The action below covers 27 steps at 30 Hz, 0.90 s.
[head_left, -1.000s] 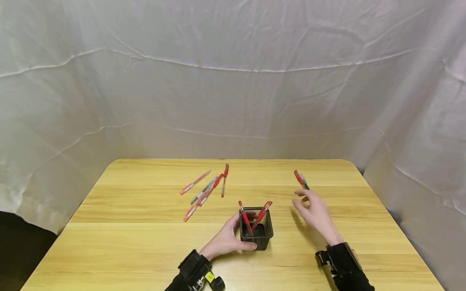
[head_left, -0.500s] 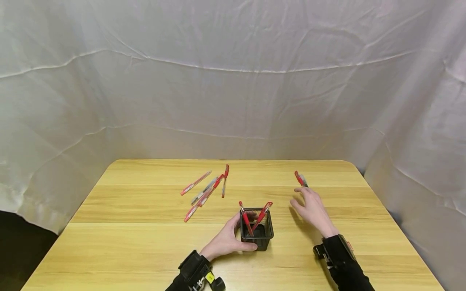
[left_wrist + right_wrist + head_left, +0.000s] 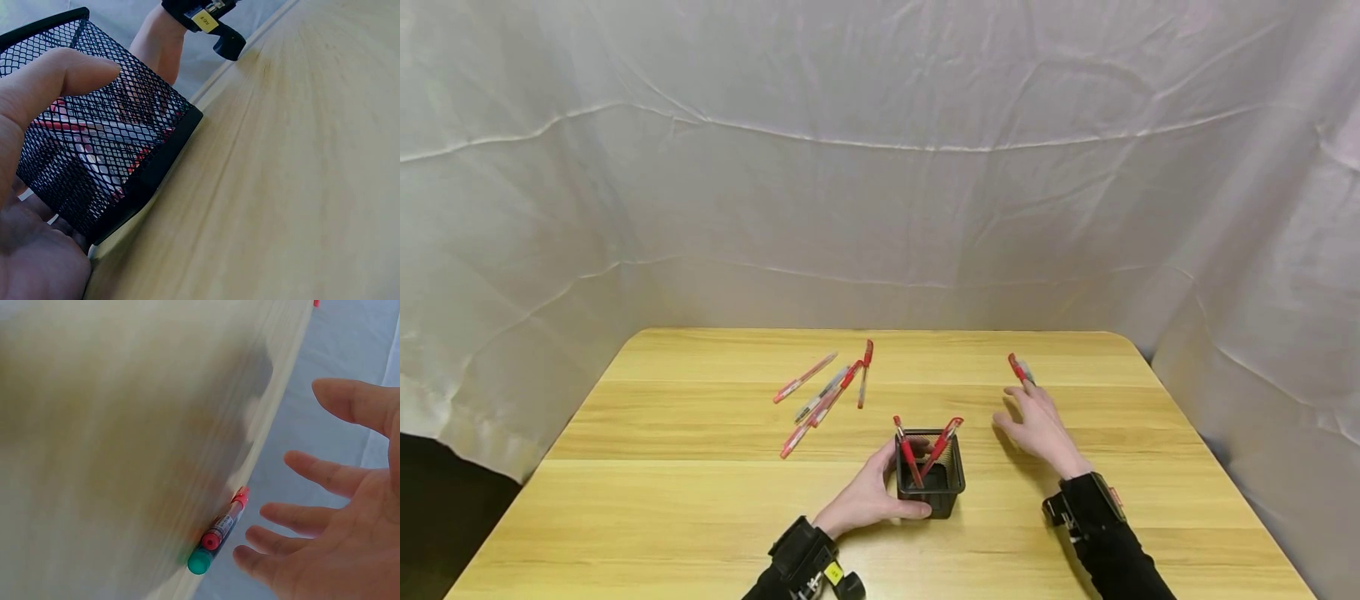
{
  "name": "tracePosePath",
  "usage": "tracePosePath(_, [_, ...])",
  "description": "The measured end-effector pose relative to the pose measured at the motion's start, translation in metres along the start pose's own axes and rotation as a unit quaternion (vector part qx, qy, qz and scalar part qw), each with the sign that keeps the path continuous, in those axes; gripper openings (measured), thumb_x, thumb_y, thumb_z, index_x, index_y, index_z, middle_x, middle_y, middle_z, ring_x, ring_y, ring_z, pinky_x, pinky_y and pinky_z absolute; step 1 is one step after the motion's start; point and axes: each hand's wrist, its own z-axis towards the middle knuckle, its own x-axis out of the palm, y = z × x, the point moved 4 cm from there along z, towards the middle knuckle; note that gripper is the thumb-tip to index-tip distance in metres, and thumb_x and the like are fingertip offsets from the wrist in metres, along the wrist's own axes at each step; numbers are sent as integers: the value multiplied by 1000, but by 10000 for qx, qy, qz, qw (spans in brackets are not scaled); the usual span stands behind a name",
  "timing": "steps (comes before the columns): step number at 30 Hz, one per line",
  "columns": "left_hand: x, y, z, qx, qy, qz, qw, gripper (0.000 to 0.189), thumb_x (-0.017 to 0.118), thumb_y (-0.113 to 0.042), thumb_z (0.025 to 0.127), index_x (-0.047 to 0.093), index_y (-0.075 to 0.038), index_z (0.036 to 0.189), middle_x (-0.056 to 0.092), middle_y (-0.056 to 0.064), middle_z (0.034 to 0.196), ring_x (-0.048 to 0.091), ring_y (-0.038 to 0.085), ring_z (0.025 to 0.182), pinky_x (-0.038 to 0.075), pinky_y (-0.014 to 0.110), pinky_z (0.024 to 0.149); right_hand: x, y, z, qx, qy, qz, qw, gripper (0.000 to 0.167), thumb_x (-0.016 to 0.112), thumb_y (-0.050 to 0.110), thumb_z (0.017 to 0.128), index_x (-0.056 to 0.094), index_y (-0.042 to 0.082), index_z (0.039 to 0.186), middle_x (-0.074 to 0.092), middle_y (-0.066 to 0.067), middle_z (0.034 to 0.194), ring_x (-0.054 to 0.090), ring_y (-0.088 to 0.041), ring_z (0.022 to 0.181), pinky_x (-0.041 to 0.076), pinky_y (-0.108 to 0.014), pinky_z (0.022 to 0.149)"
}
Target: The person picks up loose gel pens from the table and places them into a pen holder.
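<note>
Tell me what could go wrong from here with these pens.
The pair of pens by the right hand lies side by side, so a grab at one might roll the other. Lifting one of the overlapping pens on the left could drag its neighbors. The two red pens inside the mesh holder lean different ways, so another pen might snag on them, though the left hand grips it.

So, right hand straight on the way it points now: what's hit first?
Right hand likely meets the red pen or the green-ended pen beside it; hand height is unclear, so it might pass above both.
</note>
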Motion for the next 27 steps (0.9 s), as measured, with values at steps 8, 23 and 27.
tracePosePath(8, [1, -1, -1, 2, 17, 16, 10000, 78, 86, -15, 77, 48, -26, 145, 55, -2, 146, 51, 16, 133, 33, 35, 116, 0, 1, 5, 31, 123, -205, 9997, 59, 59, 24, 99, 44, -12, 143, 19, -47, 153, 19, -65, 142, 18, -72, 116])
tracePosePath(23, [0, 0, 0, 22, 3, 41, 10000, 78, 86, -14, 77, 48, -25, 145, 55, -2, 146, 51, 16, 133, 33, 36, 116, 4, -1, 8, -94, 347, -352, 9987, 53, 59, 24, 99, 51, -11, 138, 20, -51, 150, 19, -64, 143, 17, -70, 118])
tracePosePath(27, [0, 0, 0, 30, 3, 52, 10000, 79, 86, -14, 77, 48, -25, 145, 54, -2, 146, 51, 17, 133, 33, 36, 116, 5, -2, 8, -133, 351, -382, 9986, 52, 59, 24, 98, 53, -12, 136, 20, -52, 149, 20, -64, 142, 19, -70, 117])
